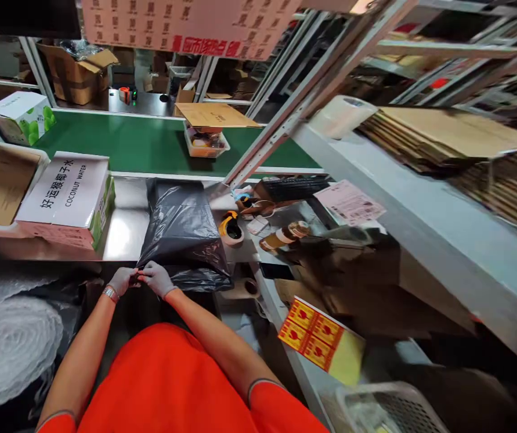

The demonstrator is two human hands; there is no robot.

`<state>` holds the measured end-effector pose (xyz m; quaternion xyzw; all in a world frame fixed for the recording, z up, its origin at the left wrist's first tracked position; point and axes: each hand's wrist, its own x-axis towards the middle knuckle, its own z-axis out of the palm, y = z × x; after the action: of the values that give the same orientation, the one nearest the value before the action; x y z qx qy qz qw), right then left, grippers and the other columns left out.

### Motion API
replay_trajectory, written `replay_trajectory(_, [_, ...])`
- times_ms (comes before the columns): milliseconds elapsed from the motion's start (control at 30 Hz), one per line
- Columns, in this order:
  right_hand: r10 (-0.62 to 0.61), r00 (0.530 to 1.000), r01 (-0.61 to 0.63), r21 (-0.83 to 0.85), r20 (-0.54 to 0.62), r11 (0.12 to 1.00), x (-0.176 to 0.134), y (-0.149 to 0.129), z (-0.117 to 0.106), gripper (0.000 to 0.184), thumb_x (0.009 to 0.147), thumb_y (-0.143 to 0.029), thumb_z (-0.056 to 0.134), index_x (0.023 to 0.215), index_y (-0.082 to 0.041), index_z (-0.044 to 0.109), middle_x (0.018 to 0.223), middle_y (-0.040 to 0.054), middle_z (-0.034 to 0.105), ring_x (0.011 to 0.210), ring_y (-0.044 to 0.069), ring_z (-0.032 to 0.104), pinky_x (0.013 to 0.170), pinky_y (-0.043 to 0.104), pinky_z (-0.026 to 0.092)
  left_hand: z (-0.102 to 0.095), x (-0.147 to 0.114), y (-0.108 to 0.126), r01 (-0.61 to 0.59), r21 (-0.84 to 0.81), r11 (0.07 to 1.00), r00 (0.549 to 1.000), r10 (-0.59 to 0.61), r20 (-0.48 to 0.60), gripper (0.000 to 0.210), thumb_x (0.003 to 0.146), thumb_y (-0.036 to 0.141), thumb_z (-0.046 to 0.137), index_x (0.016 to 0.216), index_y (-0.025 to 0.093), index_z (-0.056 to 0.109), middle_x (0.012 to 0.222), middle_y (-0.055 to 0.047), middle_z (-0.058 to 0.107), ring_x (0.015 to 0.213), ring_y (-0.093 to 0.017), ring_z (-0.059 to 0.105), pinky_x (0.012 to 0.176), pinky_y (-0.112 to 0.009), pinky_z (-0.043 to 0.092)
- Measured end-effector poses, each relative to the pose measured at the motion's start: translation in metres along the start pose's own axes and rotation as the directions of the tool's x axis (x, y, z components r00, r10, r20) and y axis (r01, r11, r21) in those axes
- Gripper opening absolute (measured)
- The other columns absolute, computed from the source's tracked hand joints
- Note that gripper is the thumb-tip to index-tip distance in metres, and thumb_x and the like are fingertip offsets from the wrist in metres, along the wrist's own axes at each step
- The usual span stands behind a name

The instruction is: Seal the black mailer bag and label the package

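A black plastic mailer bag (181,231) lies on the steel worktop (125,231) in front of me, filled and bulging. Both gloved hands meet at its near left corner. My left hand (122,280) pinches the bag's edge, a metal bracelet on the wrist. My right hand (158,278) grips the same edge right beside it, fingers closed on the plastic. My orange shirt fills the bottom of the view.
A pink coconut water carton (67,198) stands left of the bag, a bubble wrap roll (8,355) lower left. A tape dispenser (231,228), keyboard (292,187) and labels lie right. A green conveyor (141,144) carries a tray beyond; flat cardboard (448,135) stacks on the right shelf.
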<state>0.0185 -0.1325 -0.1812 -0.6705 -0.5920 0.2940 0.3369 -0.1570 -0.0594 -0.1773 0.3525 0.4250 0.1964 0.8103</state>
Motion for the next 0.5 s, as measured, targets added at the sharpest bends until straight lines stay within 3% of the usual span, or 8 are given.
replay_trajectory(100, [0.015, 0.998, -0.014, 0.022, -0.060, 1.000, -0.008, -0.001, 0.003, 0.010, 0.090, -0.014, 0.089, 0.087, -0.023, 0.090, 0.093, 0.0007, 0.072, 0.087, 0.016, 0.069, 0.081, 0.029, 0.054, -0.002, 0.006, -0.004, -0.009, -0.004, 1.000, 1.000, 0.009, -0.004, 0.031, 0.078, 0.039, 0.091, 0.074, 0.016, 0.071, 0.075, -0.006, 0.074, 0.075, -0.020, 0.068, 0.080, -0.038, 0.060])
replay_trajectory(267, [0.058, 0.990, -0.052, 0.051, -0.131, 0.997, 0.002, -0.005, 0.006, 0.015, 0.093, -0.014, 0.085, 0.102, -0.024, 0.092, 0.105, 0.0042, 0.078, 0.101, 0.020, 0.075, 0.095, 0.032, 0.059, -0.005, 0.012, 0.000, -0.011, 0.025, 1.000, 1.000, 0.011, 0.013, 0.027, 0.076, 0.039, 0.091, 0.075, 0.019, 0.072, 0.076, -0.006, 0.075, 0.079, -0.023, 0.071, 0.083, -0.038, 0.062])
replay_trajectory(400, [0.043, 0.997, -0.039, 0.061, -0.069, 0.997, 0.020, -0.005, 0.001, 0.016, 0.081, -0.012, 0.095, 0.090, -0.024, 0.092, 0.092, 0.0007, 0.077, 0.087, 0.018, 0.074, 0.084, 0.029, 0.059, -0.003, 0.012, 0.007, -0.011, 0.065, 0.998, 1.000, 0.010, 0.010, 0.032, 0.073, 0.043, 0.093, 0.079, 0.018, 0.074, 0.075, -0.008, 0.077, 0.077, -0.025, 0.073, 0.082, -0.041, 0.063])
replay_trajectory(500, [-0.003, 0.998, 0.006, 0.053, -0.055, 0.999, 0.023, -0.008, -0.001, 0.014, 0.080, -0.012, 0.096, 0.080, -0.024, 0.089, 0.087, -0.0017, 0.074, 0.082, 0.015, 0.071, 0.078, 0.027, 0.055, 0.001, 0.010, 0.010, -0.033, 0.117, 0.993, 0.999, 0.034, -0.007, 0.042, 0.068, 0.051, 0.096, 0.079, 0.019, 0.071, 0.073, -0.007, 0.075, 0.078, -0.027, 0.076, 0.085, -0.044, 0.065])
